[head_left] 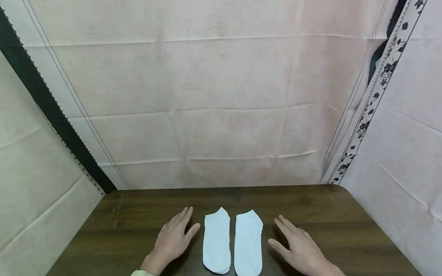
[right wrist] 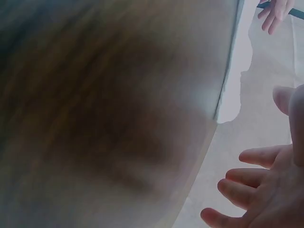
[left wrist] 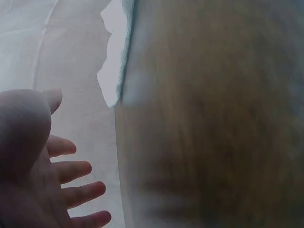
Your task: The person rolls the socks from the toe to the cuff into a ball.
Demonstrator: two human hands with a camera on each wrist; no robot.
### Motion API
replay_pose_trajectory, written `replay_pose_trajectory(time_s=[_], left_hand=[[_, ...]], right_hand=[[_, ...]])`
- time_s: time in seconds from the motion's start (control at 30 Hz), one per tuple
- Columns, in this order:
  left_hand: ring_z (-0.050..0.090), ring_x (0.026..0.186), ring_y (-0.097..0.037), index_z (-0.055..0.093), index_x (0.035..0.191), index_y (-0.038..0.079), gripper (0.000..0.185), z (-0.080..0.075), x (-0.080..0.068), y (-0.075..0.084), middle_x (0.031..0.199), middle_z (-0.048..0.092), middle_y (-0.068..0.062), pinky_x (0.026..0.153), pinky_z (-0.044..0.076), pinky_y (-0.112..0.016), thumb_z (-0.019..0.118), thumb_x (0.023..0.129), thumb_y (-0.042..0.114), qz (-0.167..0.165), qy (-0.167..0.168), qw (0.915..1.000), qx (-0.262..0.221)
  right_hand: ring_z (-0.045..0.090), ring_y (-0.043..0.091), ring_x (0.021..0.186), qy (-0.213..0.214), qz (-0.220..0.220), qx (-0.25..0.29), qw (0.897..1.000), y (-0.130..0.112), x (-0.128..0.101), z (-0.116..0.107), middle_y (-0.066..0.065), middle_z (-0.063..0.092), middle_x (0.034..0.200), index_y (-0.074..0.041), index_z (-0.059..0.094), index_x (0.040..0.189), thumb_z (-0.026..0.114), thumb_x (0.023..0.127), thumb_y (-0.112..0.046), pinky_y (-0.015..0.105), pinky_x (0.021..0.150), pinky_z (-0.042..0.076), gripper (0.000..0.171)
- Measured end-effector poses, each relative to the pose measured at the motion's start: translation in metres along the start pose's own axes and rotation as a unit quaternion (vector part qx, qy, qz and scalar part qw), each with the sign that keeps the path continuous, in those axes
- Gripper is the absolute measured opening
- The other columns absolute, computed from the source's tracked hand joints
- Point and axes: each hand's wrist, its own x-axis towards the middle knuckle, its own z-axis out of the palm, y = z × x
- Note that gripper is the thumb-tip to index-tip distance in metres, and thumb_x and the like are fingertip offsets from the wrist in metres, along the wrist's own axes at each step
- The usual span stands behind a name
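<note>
Two white ankle socks lie flat and side by side on the brown table, cuffs pointing away from me: a left sock [head_left: 216,241] and a right sock [head_left: 248,243]. A narrow gap parts them. To the left of the pair is my left hand [head_left: 173,237], fingers extended and thumb spread toward the nearer sock without touching it. My right hand [head_left: 298,245] is on the other side, fingers also extended, apart from the right sock. Both palms, seen in the wrist views, hold nothing. In the left wrist view the white sock fabric [left wrist: 116,52] appears edge-on beyond the thumb.
The dark wood-grain table [head_left: 138,214] has rounded far corners. Pale creased cloth [head_left: 214,96] hangs behind it, with more cloth at both sides. A black strip [head_left: 58,103] runs down the left, and a floral-printed border [head_left: 374,96] down the right.
</note>
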Motion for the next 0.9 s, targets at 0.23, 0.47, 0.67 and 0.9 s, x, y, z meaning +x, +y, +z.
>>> replay_pose_trajectory(time_s=[0.23, 0.47, 0.67, 0.9], left_hand=[[0.045, 0.134, -0.043, 0.040, 0.155, 0.010, 0.067, 0.000, 0.004, 0.003, 0.156, 0.040, -0.014, 0.099, 0.036, -0.068, 0.052, 0.102, 0.050, 0.002, 0.004, 0.9998, -0.019], [0.048, 0.131, -0.044, 0.043, 0.152, 0.007, 0.066, 0.002, 0.006, 0.005, 0.149, 0.048, -0.017, 0.100, 0.039, -0.064, 0.055, 0.102, 0.047, -0.006, 0.009, 0.9993, -0.037], [0.048, 0.131, -0.043, 0.044, 0.151, 0.006, 0.066, 0.004, 0.008, 0.008, 0.146, 0.050, -0.019, 0.100, 0.040, -0.061, 0.059, 0.101, 0.045, -0.023, 0.010, 0.9986, -0.047], [0.049, 0.130, -0.042, 0.045, 0.151, 0.005, 0.065, 0.006, 0.011, 0.012, 0.144, 0.052, -0.020, 0.099, 0.042, -0.060, 0.061, 0.100, 0.042, -0.028, 0.012, 0.9976, -0.062]], right_hand=[[0.051, 0.037, 0.130, -0.016, 0.020, 0.055, 0.998, -0.009, 0.004, -0.001, 0.013, 0.047, 0.151, -0.011, 0.052, 0.147, 0.061, 0.094, -0.058, 0.059, 0.098, 0.043, 0.071], [0.052, 0.034, 0.131, -0.021, 0.039, 0.129, 0.991, -0.016, 0.008, 0.002, 0.014, 0.054, 0.144, -0.008, 0.057, 0.142, 0.071, 0.092, -0.046, 0.056, 0.101, 0.043, 0.064], [0.063, 0.030, 0.115, -0.030, 0.046, 0.177, 0.983, -0.022, 0.011, 0.004, 0.013, 0.064, 0.131, -0.007, 0.061, 0.136, 0.075, 0.090, -0.042, 0.049, 0.089, 0.052, 0.060], [0.067, 0.029, 0.105, -0.031, 0.038, 0.226, 0.973, -0.028, 0.013, 0.005, 0.016, 0.066, 0.126, -0.005, 0.062, 0.133, 0.075, 0.091, -0.039, 0.038, 0.080, 0.055, 0.056]])
